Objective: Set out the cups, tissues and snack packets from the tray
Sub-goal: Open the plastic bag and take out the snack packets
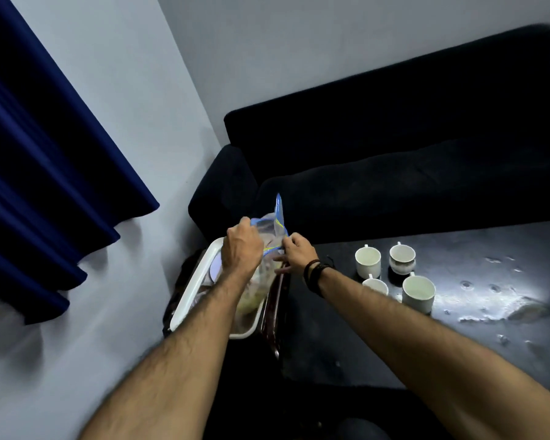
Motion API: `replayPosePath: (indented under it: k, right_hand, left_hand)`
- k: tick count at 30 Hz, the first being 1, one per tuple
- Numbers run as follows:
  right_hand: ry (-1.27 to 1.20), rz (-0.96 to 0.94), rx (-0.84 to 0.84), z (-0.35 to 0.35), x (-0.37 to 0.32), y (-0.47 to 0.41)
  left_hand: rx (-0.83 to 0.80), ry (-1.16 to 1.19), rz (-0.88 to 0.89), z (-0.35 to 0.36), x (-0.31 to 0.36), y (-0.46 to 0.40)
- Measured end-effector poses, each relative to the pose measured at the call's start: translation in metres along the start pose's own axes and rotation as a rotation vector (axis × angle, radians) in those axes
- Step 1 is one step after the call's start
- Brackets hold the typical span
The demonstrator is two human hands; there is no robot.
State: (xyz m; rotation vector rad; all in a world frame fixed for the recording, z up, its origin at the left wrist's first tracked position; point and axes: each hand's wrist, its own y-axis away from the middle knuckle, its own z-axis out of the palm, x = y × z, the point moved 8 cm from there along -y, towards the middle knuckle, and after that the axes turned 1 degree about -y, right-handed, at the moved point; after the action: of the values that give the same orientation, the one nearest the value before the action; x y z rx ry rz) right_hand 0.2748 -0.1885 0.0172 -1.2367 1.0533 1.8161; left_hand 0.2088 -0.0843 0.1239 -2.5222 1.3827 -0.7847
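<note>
The left hand (240,246) is closed on the top edge of a clear, crinkly plastic bag (269,231) with a blue zip strip. The right hand (296,254) pinches the other side of that edge with its fingertips; dark bands circle its wrist. The bag stands over a white tray (200,281) with rounded corners. The tray sits at the end of a dark, shiny table (458,328). Four round white cups (418,292) with small handles stand close together on the table, well apart from the tray.
</note>
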Motion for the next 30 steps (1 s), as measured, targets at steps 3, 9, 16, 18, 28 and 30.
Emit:
replayPosePath:
  k: [3, 9, 16, 18, 28, 30]
  right_hand:
    - [-0.116, 0.017, -0.105, 0.005, -0.023, 0.009]
    - [-0.136, -0.076, -0.108, -0.019, -0.073, 0.029]
    - [-0.104, -0.076, -0.011, -0.059, -0.063, 0.051]
    - [-0.064, -0.01, 0.03, -0.068, -0.038, 0.058]
    - [0.201, 0.192, 0.136, -0.11, 0.053, 0.081]
    - [0.319, 0.177, 0.184, -0.129, 0.056, 0.087]
  left_hand:
    - [0.037, 0.019, 0.081, -0.018, 0.029, -0.005]
    - [0.08, 0.13, 0.22, -0.044, 0.076, -0.005]
    - [-0.086, 0.14, 0.212, -0.017, 0.088, 0.021]
    - [-0.168, 0.088, 0.149, 0.004, 0.074, 0.039]
    - [-0.238, -0.111, -0.053, 0.032, 0.012, 0.087]
    - [-0.209, -0.104, -0.075, 0.024, 0.002, 0.082]
